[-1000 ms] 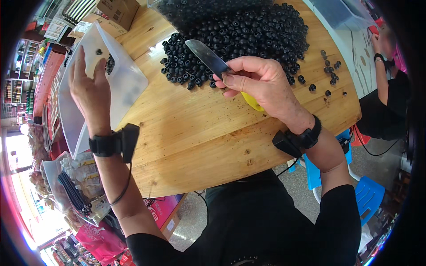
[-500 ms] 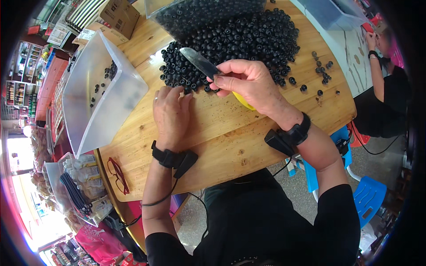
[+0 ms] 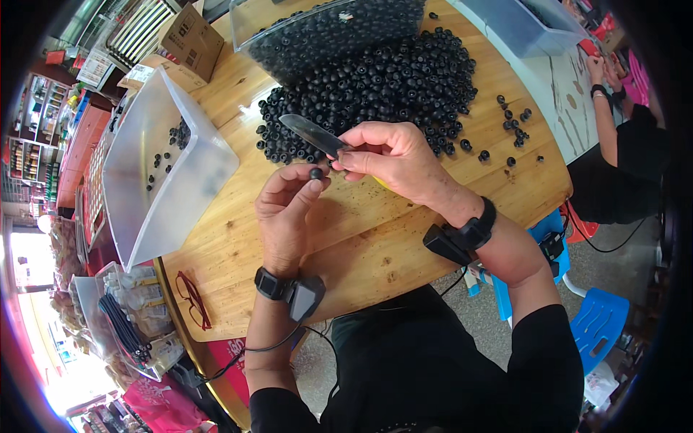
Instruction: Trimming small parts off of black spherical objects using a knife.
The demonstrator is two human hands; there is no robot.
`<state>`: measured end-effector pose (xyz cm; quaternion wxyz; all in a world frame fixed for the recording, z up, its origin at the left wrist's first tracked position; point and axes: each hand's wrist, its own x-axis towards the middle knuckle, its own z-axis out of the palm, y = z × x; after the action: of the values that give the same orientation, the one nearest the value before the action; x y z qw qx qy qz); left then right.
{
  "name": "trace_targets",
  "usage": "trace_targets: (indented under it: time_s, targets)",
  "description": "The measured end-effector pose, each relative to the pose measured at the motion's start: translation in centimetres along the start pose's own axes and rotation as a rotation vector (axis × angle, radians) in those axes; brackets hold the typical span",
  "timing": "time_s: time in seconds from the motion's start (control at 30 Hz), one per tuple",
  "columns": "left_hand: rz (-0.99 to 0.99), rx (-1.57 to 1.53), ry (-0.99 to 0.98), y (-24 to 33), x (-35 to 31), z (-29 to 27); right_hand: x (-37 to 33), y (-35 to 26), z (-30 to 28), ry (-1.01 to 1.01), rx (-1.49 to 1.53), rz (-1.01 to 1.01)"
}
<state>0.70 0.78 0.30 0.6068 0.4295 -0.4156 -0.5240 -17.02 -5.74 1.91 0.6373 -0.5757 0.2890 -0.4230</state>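
Between the thumb and fingers of my left hand (image 3: 285, 206) is a small black bead-like piece (image 3: 316, 174), raised above the wooden table (image 3: 339, 252). My right hand (image 3: 393, 160) grips a knife (image 3: 312, 134) with a yellow handle, mostly hidden by the palm; its dark blade points up and left. Both hands are close together, the knife just beyond the held piece. Behind them spreads a large heap of round black pieces (image 3: 375, 90), several showing a hole or hollow.
A clear bin (image 3: 278, 54) of black pieces stands in the heap. Left is a tilted translucent bin (image 3: 177, 166) with some pieces inside. Red glasses (image 3: 193, 299) lie at the left edge. Stray pieces (image 3: 514, 126) sit right. Another person's arm (image 3: 605, 119) is at the white table.
My left hand has lifted from the heap's near edge and now pinches one black piece. My right hand and knife have shifted slightly left and down. The view has moved a little.
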Motion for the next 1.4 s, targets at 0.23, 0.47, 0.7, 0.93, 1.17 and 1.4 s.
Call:
trace_targets:
  time_s: [0.23,0.47,0.7,0.93,1.17,1.4]
  targets:
    - [0.068,-0.160,-0.111,-0.9,-0.2,-0.6,-0.6,-0.6,0.8,-0.064,-0.096,-0.142]
    - [0.024,-0.268,-0.132,-0.8,-0.3,-0.9,-1.0,-1.4,0.9,-0.110,-0.171,-0.113]
    - [-0.072,-0.382,-0.175,-0.9,-0.3,-1.2,-0.7,-0.6,1.1,-0.092,-0.209,-0.293]
    - [-0.068,-0.331,-0.137,-1.2,-1.0,0.0,-0.7,-0.2,1.6,-0.094,-0.375,-0.343]
    - [0.040,-0.206,-0.170,-1.8,-0.9,-0.3,-0.6,-0.4,1.4,-0.057,-0.439,-0.392]
    - [0.016,-0.214,-0.197,-2.0,-0.8,-0.4,-0.9,-1.0,1.1,-0.057,-0.162,-0.099]
